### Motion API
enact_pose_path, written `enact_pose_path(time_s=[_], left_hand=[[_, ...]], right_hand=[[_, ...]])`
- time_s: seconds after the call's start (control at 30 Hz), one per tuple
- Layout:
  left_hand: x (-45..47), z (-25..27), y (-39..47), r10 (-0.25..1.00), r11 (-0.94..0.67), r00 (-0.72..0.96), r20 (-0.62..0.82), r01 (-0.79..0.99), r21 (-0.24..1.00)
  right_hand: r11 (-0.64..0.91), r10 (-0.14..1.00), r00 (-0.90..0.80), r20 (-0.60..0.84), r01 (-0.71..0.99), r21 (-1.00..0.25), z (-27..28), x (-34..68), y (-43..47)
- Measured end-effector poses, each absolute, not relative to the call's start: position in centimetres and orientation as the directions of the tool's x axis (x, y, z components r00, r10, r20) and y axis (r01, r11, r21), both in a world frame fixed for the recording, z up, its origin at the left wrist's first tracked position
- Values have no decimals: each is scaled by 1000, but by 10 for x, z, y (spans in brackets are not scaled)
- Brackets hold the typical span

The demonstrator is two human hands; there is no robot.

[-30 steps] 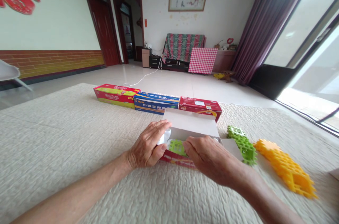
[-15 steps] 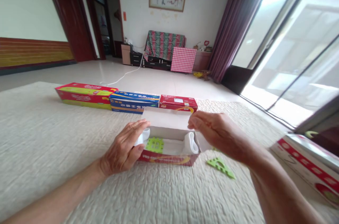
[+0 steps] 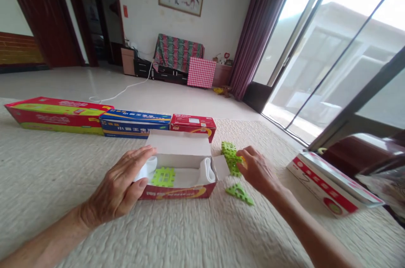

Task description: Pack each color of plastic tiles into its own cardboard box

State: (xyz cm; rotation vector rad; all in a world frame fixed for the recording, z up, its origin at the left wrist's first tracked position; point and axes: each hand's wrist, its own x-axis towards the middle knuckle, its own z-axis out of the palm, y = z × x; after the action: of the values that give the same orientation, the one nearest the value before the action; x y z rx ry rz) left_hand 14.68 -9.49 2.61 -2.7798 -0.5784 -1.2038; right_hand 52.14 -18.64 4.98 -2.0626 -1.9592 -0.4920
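Note:
An open red cardboard box (image 3: 177, 193) rests on the textured cover, its white lid flap (image 3: 179, 143) raised at the back. My left hand (image 3: 117, 183) holds the box's left end, thumb by the front edge and fingers along the top. Inside, a green toothed plastic building piece (image 3: 163, 177) lies left of centre, between a white roll (image 3: 207, 170) at the right and a partly hidden white roll (image 3: 148, 168) at the left. My right hand (image 3: 257, 169) has its fingertips around a yellow piece at the heap of green building pieces (image 3: 230, 154). A green triangular piece (image 3: 239, 194) lies nearer me.
Behind the open box stand a red and yellow-green box (image 3: 60, 116), a blue box (image 3: 134, 123) and a red box (image 3: 193, 123) in a row. A white and red carton (image 3: 329, 185) sits at the right. Glass doors (image 3: 303, 48) line the right side.
My right hand has moved from above the box's right end down to the green pieces, and the heap now shows. My left hand stays on the box. The view has turned to the right.

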Motion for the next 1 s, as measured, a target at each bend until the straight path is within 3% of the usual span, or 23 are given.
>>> enact_pose_path(time_s=[0.23,0.43,0.53,0.63,0.8,1.0], left_hand=[[147,27,-96,330,-924,622,710,365,110],[148,26,-95,322,-929,605,729,350,119],[149,25,-94,315,-931,593,741,346,119],[149,25,-95,307,-934,582,753,338,119],[150,26,-96,309,-933,576,757,338,123],[151,25,-95,296,-936,567,769,331,117]], right_hand=[[-48,903,10,429,996,78,43,524,-183],[-21,815,48,577,998,-53,88,516,-187],[141,777,1,630,974,-176,116,488,-177],[335,800,-153,580,916,-221,129,436,-165],[361,892,-316,323,928,-90,121,360,-150],[313,913,-322,250,947,76,110,337,-139]])
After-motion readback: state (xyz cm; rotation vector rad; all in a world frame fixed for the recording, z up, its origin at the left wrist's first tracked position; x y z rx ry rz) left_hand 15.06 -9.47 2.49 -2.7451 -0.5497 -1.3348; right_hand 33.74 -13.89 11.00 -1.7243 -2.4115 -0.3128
